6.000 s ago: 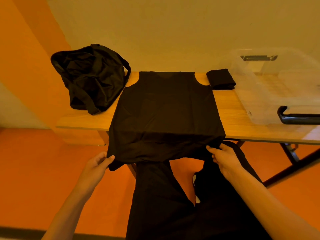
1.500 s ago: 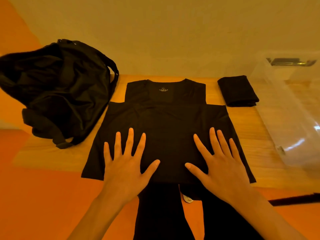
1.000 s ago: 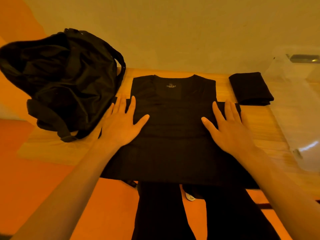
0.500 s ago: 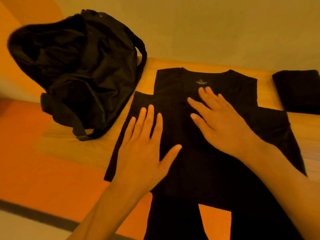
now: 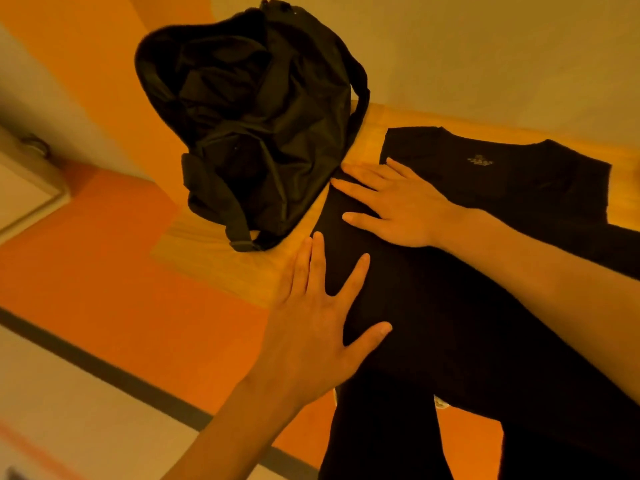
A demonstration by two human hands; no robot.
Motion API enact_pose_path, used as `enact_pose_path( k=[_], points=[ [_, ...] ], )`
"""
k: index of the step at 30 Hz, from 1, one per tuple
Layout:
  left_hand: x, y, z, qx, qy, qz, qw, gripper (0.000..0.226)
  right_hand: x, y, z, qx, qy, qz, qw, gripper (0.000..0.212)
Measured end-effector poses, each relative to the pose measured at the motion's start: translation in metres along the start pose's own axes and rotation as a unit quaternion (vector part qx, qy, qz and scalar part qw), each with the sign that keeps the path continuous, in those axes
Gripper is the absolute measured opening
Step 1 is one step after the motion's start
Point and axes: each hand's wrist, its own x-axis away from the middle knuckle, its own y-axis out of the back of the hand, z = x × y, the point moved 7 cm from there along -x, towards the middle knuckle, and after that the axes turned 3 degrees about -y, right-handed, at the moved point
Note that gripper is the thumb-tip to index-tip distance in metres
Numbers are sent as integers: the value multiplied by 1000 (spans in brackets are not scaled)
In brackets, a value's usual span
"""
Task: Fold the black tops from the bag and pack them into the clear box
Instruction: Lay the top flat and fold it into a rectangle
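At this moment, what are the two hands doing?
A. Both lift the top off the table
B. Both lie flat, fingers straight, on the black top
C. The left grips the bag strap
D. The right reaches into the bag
B: the left hand and the right hand rest with straight fingers along the left side of the black top, next to the bag, and neither grips anything.

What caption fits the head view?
Left hand and right hand press flat on a black top on the wooden table, beside a black bag.
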Motion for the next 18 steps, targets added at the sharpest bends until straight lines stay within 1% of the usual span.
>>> enact_pose_path(
  k=[2,5,7,9,11,13,15,16,18],
  points=[
    [0,0,0,0,4,5,1000,82,-2,0,0,6,-5,-4,1000,78],
    [0,0,-1,-9,4,16,1000,82,0,3,3,14,-14,-9,1000,73],
    [-1,2,-2,-6,6,25,1000,83,16,10,5,1,-22,-26,999,67],
    [-6,12,-2,8,24,10,1000,89,50,16,3,-22,-43,-55,997,66],
    [-21,26,-7,23,32,-30,999,93,95,14,-12,-21,-101,-72,992,65],
    [-44,36,-22,22,1,-62,998,91,142,8,-39,-20,-205,-77,976,63],
    [-76,35,-36,9,-27,-53,998,89,185,3,-70,-30,-312,-80,946,66],
    [-93,30,-38,-2,-30,-38,999,89,202,0,-83,-37,-351,-79,932,68],
    [-122,17,-29,-25,-13,3,1000,90,230,-14,-103,-55,-389,-49,918,75]
  ],
)
